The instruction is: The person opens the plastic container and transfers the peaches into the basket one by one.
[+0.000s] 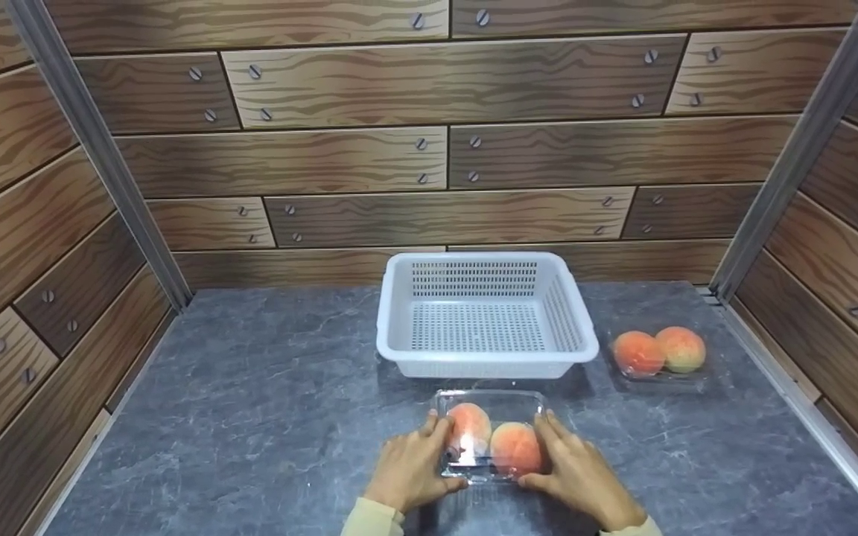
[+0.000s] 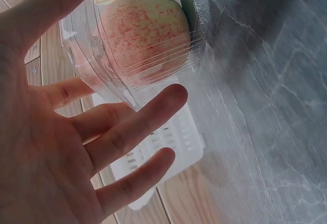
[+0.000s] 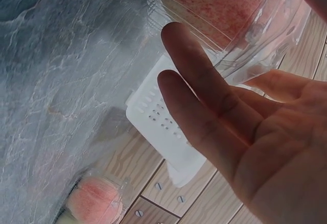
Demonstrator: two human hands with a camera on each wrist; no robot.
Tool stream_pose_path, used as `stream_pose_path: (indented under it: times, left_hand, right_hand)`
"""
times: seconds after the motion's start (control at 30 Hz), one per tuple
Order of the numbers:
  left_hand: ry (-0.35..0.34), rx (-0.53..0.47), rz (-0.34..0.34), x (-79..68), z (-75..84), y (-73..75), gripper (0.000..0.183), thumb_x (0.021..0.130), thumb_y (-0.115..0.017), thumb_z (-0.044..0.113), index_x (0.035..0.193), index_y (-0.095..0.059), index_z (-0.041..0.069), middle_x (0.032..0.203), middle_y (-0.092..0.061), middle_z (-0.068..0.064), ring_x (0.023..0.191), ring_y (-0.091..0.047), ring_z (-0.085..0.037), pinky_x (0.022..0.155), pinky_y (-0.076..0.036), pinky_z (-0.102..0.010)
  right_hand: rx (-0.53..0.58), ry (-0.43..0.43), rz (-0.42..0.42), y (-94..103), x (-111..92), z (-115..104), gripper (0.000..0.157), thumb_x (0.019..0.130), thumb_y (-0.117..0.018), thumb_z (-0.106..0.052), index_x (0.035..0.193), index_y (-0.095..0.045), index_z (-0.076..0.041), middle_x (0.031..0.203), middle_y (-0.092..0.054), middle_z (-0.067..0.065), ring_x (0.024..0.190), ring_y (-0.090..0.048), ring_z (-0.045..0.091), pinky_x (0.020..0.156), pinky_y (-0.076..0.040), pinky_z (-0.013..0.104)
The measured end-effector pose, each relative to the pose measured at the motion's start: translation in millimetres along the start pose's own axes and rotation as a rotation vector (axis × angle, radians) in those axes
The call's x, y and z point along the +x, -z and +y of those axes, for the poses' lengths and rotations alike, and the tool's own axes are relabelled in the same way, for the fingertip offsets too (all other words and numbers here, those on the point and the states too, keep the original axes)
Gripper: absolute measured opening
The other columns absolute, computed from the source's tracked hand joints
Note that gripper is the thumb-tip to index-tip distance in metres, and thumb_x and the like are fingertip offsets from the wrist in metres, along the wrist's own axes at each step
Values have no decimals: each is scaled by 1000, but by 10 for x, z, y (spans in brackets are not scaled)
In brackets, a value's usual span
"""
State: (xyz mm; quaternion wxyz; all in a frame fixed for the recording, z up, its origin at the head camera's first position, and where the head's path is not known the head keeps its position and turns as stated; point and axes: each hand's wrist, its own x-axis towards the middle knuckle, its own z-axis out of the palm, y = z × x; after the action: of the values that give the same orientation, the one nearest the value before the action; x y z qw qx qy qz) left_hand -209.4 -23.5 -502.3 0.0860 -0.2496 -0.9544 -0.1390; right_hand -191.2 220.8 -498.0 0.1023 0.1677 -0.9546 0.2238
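A clear plastic fruit box (image 1: 488,392) lies on the grey table in front of me, with two peaches (image 1: 516,449) inside. My left hand (image 1: 410,465) holds its left side, thumb at the near edge and fingers along the side. On the opposite side my right hand (image 1: 582,470) grips it the same way. In the left wrist view a speckled peach (image 2: 148,35) shows through the clear wall, and the ring and little fingers stretch out away from the box. Two right-hand fingers (image 3: 189,106) likewise extend past the wall in the right wrist view.
A white perforated basket (image 1: 488,365) with nothing in it stands just beyond the box. To its right sits another clear box (image 1: 660,385) with two peaches (image 1: 638,353). Wood-patterned walls (image 1: 354,160) enclose the grey marbled table (image 1: 265,387) at the back and both sides.
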Motion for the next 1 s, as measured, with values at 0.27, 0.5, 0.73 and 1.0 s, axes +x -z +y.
stream_pose_path:
  times: [0.27, 0.5, 0.73, 1.0]
  left_hand:
    - [-4, 14, 2, 18, 21, -19, 75, 62, -75, 54, 118, -44, 14, 124, -52, -24, 61, -60, -31, 53, -50, -41]
    - [-37, 117, 46, 44, 96, -66, 77, 66, -68, 53, 118, -44, 2, 117, -51, -33, 62, -62, -31, 52, -51, -38]
    - [-20, 117, 46, 39, 152, -76, 84, 66, -69, 47, 126, -40, -3, 119, -50, -33, 70, -63, -33, 60, -51, -44]
    - [11, 108, 20, 32, 173, -81, 91, 66, -69, 47, 132, -36, -5, 123, -46, -35, 72, -63, -35, 67, -50, -47]
  right_hand:
    - [-37, -4, -23, -16, 12, -31, 84, 64, -78, -30, 128, -42, 10, 126, -39, 38, 98, -51, 53, 80, -43, 58]
    - [-119, 43, 31, -41, 20, -72, 79, 64, -73, -27, 125, -43, 13, 123, -43, 38, 82, -58, 49, 68, -49, 54]
    - [-176, 27, 68, -74, 9, -67, 78, 64, -70, -29, 123, -44, 14, 121, -45, 38, 74, -59, 47, 62, -50, 53]
    - [-290, 71, 152, -163, -9, -84, 75, 65, -70, -31, 120, -47, 14, 116, -49, 35, 61, -58, 41, 55, -50, 50]
